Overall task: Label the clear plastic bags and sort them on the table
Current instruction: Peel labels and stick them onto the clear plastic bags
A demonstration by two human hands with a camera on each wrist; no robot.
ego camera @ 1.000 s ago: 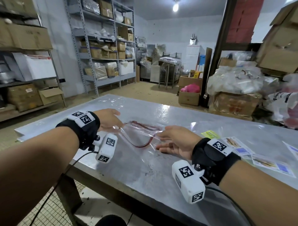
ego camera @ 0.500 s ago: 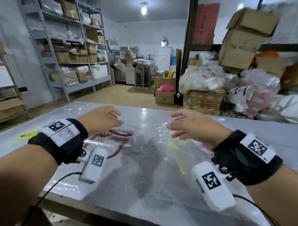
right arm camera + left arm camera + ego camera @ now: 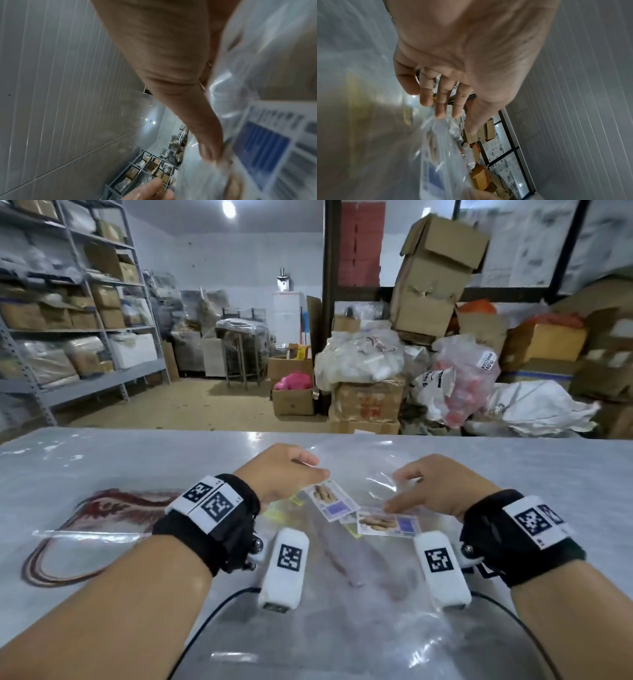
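Both your hands sit over the middle of the worktop [image 3: 102, 460], near each other but not touching. Your left hand [image 3: 281, 474] has loosely curled fingers brushing the crinkled edge of a clear bag [image 3: 376, 484]; whether they pinch it, you cannot tell. Your right hand [image 3: 435, 487] pinches that same film beside the printed labels [image 3: 330, 499]. One bag with red handles [image 3: 99, 522] lies set aside at your left. Judging by the loose labels, most of the labelling and sorting remains.

Grey shelving [image 3: 102, 330] of cardboard boxes [image 3: 435, 275]; pink bag [image 3: 294, 381].
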